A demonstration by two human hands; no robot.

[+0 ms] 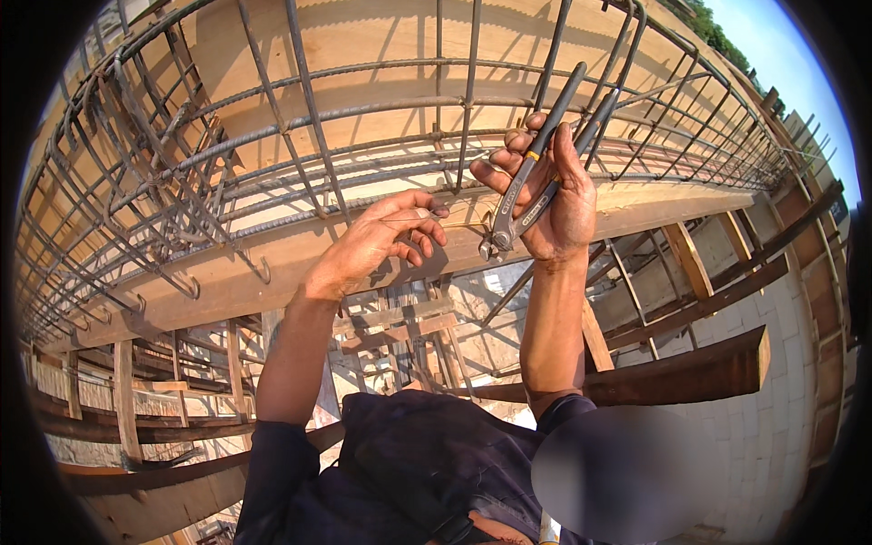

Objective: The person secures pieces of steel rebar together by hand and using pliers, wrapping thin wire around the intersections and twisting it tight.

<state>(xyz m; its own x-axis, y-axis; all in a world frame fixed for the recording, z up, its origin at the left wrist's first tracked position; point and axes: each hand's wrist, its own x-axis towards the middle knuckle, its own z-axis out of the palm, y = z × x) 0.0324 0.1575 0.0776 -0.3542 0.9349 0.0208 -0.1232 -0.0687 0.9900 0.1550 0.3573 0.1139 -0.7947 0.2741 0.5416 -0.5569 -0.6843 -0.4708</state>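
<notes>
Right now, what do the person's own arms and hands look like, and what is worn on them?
Both hands, left hand and right hand, are bare, without gloves. The forearms are bare too. Dark navy sleeves are pushed up near the elbows. No watch or rings show.

A long wooden formwork beam (272, 263) carries the rebar cage (300, 136) resting along it.

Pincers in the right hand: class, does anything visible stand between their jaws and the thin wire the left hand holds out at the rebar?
Nothing visible does. The pincers in the right hand point their jaws down toward the wooden form board, close beside the left hand, which pinches the thin wire. Only open air lies between them; the rebar runs behind.
</notes>
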